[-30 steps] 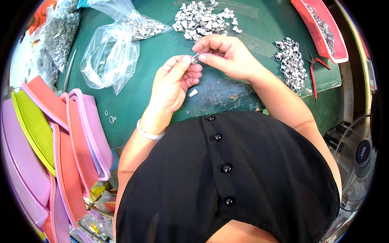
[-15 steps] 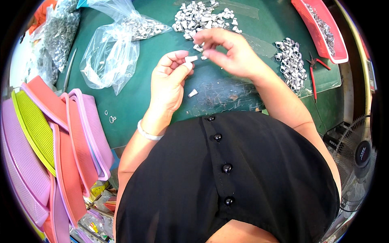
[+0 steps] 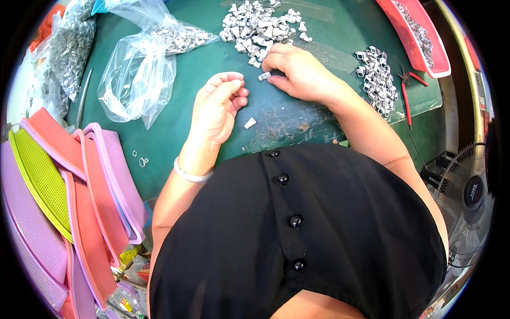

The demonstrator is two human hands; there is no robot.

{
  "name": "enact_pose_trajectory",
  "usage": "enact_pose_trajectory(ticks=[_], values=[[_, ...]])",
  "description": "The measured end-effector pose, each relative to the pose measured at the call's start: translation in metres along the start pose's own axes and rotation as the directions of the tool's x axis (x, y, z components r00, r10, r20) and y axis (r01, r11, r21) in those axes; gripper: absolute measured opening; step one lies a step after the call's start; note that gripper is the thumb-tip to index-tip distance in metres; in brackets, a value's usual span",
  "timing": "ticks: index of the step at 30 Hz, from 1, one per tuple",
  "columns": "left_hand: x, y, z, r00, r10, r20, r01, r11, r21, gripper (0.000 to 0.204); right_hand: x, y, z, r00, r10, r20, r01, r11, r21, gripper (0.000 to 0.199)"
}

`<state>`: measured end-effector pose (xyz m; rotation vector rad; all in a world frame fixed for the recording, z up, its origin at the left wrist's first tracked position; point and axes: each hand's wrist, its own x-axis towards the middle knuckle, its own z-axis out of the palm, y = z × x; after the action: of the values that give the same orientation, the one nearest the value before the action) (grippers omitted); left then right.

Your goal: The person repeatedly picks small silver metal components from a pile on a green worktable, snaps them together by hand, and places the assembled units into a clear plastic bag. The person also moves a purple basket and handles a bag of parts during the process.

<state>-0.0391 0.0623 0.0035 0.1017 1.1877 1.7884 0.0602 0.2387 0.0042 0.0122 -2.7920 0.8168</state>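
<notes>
On the green tabletop [image 3: 212,64], the right hand [image 3: 300,72] pinches a small grey metal clip [image 3: 264,76] at the edge of the loose heap of grey clips [image 3: 255,26]. The left hand [image 3: 218,106] hovers, fingers curled, seemingly empty. Picking appears underway; next likely needs both hands meeting.

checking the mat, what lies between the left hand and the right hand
Between the left hand and the right hand, the head view shows only bare green mat.

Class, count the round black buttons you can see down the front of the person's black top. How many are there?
4, in a line down the front: the top button, the second button, the third button and the lowest button. More may be hidden below.
</notes>
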Motion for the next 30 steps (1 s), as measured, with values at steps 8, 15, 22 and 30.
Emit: enact_pose_trajectory(ticks=[8, 15, 22, 30], values=[[-0.002, 0.001, 0.004, 0.998, -0.018, 0.063, 0.006, 0.982, 0.187, 0.014, 0.004, -0.025, 0.001, 0.994, 0.063, -0.092, -0.017, 0.902, 0.432, 0.022], [-0.007, 0.0, 0.003, 0.993, 0.018, 0.114, -0.026, 0.997, 0.071, 0.015, 0.005, -0.035, 0.001, 0.977, -0.021, -0.214, 0.111, 0.9, 0.422, 0.02], [-0.011, 0.0, 0.002, 0.992, 0.05, 0.117, -0.062, 0.993, 0.1, 0.015, 0.006, -0.039, 0.003, 0.961, -0.101, -0.257, 0.19, 0.917, 0.351, 0.019], [-0.012, 0.001, 0.001, 0.988, 0.013, 0.156, -0.009, 1.0, -0.025, 0.017, 0.008, -0.045, 0.003, 0.964, -0.085, -0.251, 0.168, 0.928, 0.332, 0.018]])
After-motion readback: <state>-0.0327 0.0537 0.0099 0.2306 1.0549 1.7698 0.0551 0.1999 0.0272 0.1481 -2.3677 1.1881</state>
